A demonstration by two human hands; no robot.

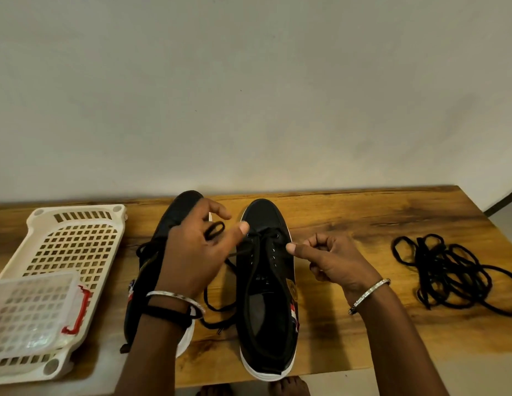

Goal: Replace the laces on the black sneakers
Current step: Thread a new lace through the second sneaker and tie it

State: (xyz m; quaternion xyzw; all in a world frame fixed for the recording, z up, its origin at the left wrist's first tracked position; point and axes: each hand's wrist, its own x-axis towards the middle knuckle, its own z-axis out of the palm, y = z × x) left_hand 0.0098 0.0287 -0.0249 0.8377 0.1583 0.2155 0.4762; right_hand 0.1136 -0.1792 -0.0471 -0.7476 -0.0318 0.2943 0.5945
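Head cam, the only angle you get. The centre sneaker sits on the wooden table, toe at 12 o'clock and heel at the near edge. The lace only crosses the eyelets nearest the toe, so I'd say you're at the very start of threading this one.

Your left hand hovers at about 10 o'clock from the tongue. The fingers are loosely spread and the thumb is out, with a loop of lace hooked among them. Your right hand is at 3 o'clock off the eyelets, mostly curled. Thumb and forefinger tips are pressed together, apparently pinching the other strand, though I can't actually make it out there.

Tips for this step:
- Even up both tails before going further.
- Keep the lace from twisting as it goes through.
- Snug each row before the next one.
- Watch the slack tail lying at 7 o'clock so it doesn't snag.

Texture-wise, the upper is smooth matte black with small metal eyelets and a white rubber sole. The lace looks soft and floppy.

The other sneaker lies tipped on its side, partly behind your left wrist. A tangled pile of black laces sits well apart at 3 o'clock. A white perforated plastic basket is at 9 o'clock, with a clear lid on it.
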